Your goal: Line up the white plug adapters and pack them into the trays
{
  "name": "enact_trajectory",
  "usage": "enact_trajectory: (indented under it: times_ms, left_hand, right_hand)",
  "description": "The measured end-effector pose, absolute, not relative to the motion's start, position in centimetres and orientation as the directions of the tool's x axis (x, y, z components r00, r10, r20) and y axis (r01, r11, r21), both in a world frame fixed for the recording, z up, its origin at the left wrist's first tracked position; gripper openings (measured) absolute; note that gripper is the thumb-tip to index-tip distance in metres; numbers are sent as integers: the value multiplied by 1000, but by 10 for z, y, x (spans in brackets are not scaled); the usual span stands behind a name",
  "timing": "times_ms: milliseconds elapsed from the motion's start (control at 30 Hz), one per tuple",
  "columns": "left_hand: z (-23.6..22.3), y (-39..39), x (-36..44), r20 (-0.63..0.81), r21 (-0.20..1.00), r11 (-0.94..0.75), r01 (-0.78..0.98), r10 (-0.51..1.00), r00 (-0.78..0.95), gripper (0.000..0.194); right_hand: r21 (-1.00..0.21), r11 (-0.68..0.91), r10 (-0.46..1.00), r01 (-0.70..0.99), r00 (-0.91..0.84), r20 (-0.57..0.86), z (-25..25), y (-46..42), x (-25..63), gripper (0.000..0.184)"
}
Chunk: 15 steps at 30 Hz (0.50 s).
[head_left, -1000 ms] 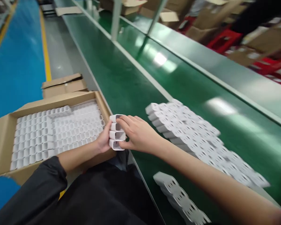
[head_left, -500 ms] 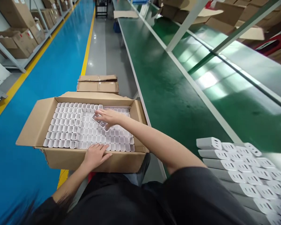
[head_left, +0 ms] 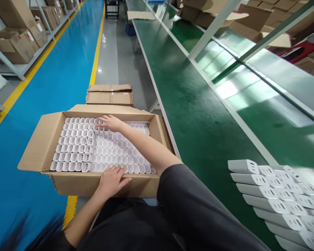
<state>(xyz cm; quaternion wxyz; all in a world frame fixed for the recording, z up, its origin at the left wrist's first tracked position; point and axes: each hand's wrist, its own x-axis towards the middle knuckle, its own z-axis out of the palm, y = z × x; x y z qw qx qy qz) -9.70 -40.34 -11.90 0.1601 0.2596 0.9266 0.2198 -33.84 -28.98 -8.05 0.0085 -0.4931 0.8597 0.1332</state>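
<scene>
Reaches across an open carton with right hand loosely spread over a lengthwise row of white housings near far wall, pinching or touching impossible to tell; rests left hand, farther off, spread on near rim.

Bright, cool overhead light fills the scene. White glare pools on the far side of the green work surface, past its lengthwise divider, and paler streaks gloss the blue floor. Wide-angle distortion stretches the frame's edges; the lower corners blur, while the middle looks fairly sharp.
</scene>
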Motion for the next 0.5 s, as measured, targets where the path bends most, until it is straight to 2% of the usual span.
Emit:
enact_trajectory:
  times_ms: [67,133,200,333,433,500]
  left_hand:
    - [-109,-414,-111,-238,578,728,368,582,-778,54]
    - [-103,-427,-137,-308,580,740,341,586,-750,51]
    - [-104,-437,-173,-373,460,819,344,530,-762,51]
    - [-117,-438,-246,-379,278,905,323,412,-829,51]
    - [-122,-429,-275,-348,178,925,334,377,-858,54]
    - [-122,-428,-281,-319,129,920,369,391,-863,54]
  right_hand:
    - [152,527,-833,-836,-544,-101,-69,-266,-331,67]
    - [67,577,-810,-814,-581,-77,-54,-233,-316,65]
    - [18,627,-774,-779,-625,-98,-38,-193,-293,59]
    - [18,720,-682,-694,-713,-164,-14,-104,-223,49]
    - [16,791,-604,-611,-786,-133,4,-41,-151,43]
    - [-14,869,-493,-494,-864,-97,20,-7,-93,40]
